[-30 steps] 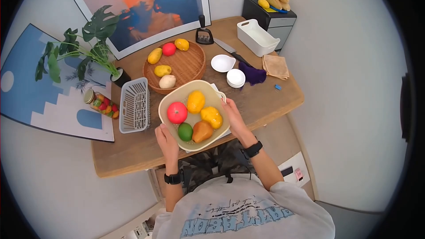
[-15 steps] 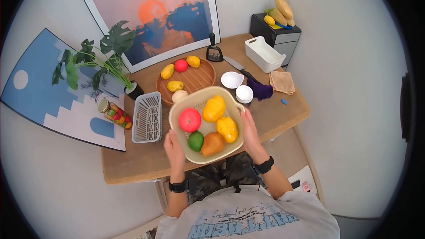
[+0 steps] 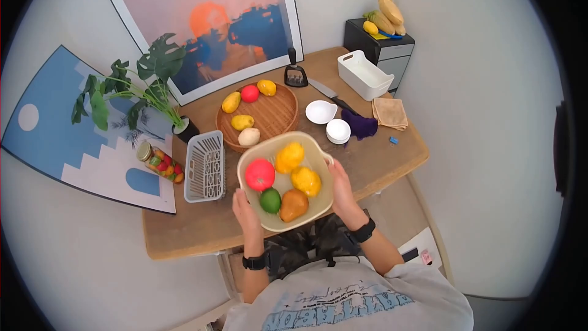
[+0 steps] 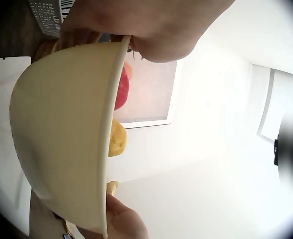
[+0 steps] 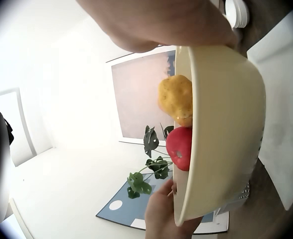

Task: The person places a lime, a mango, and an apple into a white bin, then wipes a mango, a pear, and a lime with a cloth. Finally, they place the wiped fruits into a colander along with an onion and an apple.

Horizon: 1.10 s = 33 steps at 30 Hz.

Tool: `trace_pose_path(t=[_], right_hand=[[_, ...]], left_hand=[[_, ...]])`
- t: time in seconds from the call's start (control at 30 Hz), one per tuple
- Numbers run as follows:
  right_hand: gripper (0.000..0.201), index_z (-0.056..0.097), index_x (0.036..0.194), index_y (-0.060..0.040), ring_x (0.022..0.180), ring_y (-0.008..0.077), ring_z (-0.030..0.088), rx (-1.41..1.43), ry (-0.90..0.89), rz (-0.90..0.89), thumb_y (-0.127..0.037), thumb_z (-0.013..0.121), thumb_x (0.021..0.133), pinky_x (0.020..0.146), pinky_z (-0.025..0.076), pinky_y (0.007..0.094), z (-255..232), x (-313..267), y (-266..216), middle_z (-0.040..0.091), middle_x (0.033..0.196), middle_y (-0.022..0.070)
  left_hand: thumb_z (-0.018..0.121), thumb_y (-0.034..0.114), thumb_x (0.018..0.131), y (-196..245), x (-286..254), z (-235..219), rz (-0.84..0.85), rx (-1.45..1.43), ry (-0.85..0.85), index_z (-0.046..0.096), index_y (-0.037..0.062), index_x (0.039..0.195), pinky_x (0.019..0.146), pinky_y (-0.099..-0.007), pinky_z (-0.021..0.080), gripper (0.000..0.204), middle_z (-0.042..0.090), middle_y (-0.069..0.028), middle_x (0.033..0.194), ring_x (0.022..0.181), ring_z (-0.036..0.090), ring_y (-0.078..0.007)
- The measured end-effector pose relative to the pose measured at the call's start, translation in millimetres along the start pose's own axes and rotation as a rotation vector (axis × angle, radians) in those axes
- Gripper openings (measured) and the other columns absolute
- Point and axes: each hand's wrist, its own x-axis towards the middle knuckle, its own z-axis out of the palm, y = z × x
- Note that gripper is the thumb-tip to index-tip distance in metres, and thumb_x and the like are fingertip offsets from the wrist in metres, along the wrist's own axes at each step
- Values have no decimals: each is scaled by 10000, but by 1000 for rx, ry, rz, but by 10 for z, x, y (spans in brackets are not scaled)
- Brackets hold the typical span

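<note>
A cream drain basket (image 4: 62,124) with rounded corners is held up by both hands over the desk's front edge. My left hand (image 3: 247,211) grips its left side, thumb at the rim and fingers outside. On the opposite side my right hand (image 3: 342,189) holds the rim by the handle. Inside lie a red tomato-like fruit (image 3: 260,175), a green fruit (image 3: 270,200), an orange-brown pear (image 3: 294,206) and two lumpy yellow fruits, one upper (image 3: 290,157) and one lower (image 3: 305,181). Beneath the basket, a white board (image 5: 281,104) shows in the wrist views.
Left of the basket stand a grey basket (image 3: 205,168) and a jar (image 3: 160,162). Behind it is a woven tray (image 3: 272,110) with several fruits. White bowls (image 3: 338,131), a purple cloth (image 3: 360,124), a knife (image 3: 323,89) and a white bin (image 3: 365,75) are on the right.
Both hands keep their hold on the cream basket, which has dipped slightly in the last half second. The yellow fruits have shifted left within it. The head view has also moved.
</note>
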Motion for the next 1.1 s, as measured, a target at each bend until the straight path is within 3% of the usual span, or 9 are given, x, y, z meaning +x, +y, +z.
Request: trace_pose_path(t=[0.07,0.37,0.47,0.53,0.63,0.73,0.93,1.0,1.1], right_hand=[[384,512,1477,-44,1341,192,557,-36,65,126,-168,416,1127,1134,435,344,5,16,52,595,1435,77],[394,507,1489,-16,1344,169,542,104,-28,-166,-174,432,1136,1128,417,313,343,10,-462,587,1465,85],[380,524,1467,-15,1325,169,557,48,-14,-77,-175,434,1134,1119,428,313,59,131,-188,602,1435,83],[369,533,1448,-18,1307,178,576,-9,38,42,-185,436,1134,1112,444,320,-42,181,-51,616,1406,86],[362,560,1414,-8,1282,171,589,-23,14,-174,-216,450,1138,1107,446,315,95,159,-163,636,1369,81],[382,579,1406,14,1226,124,571,-66,-54,-293,-228,439,1146,1072,432,278,298,13,-517,642,1336,67],[390,595,1383,28,1213,123,580,-106,20,-98,-239,442,1142,1057,441,278,68,187,-45,650,1322,71],[391,594,1387,28,1209,123,583,-142,102,16,-239,456,1137,1056,444,282,52,167,33,655,1315,70],[383,596,1396,2,1241,136,590,-168,55,-161,-243,497,1118,1064,453,301,129,153,-72,651,1339,55]], left_hand=[[429,324,1159,-104,27,-4,-110,11,24,614,-4,1064,836,-290,460,389,629,-37,983,917,554,-106],[411,298,1153,639,124,192,143,-67,-107,621,-21,1188,917,-311,465,383,640,-60,1120,1010,577,-133],[412,292,1152,48,300,103,-13,84,-138,621,-17,1200,935,-316,462,377,643,-65,1124,1019,576,-134],[412,294,1152,-187,282,93,-37,59,-129,620,-13,1195,928,-317,463,374,644,-64,1118,1008,575,-136],[397,297,1158,13,321,97,82,95,-123,622,-7,1182,916,-310,464,379,646,-63,1102,989,573,-136],[378,299,1165,694,132,262,160,-84,-111,615,-1,1114,871,-302,460,385,634,-51,1046,952,562,-128],[395,275,1154,-112,341,2,46,217,-156,596,-10,998,819,-338,456,383,623,-62,958,897,542,-138],[397,266,1151,-143,350,12,76,235,-143,590,-16,978,819,-336,453,383,611,-69,928,886,536,-145],[399,259,1154,298,233,135,206,282,-112,550,-23,939,796,-347,446,385,563,-67,859,832,503,-148]])
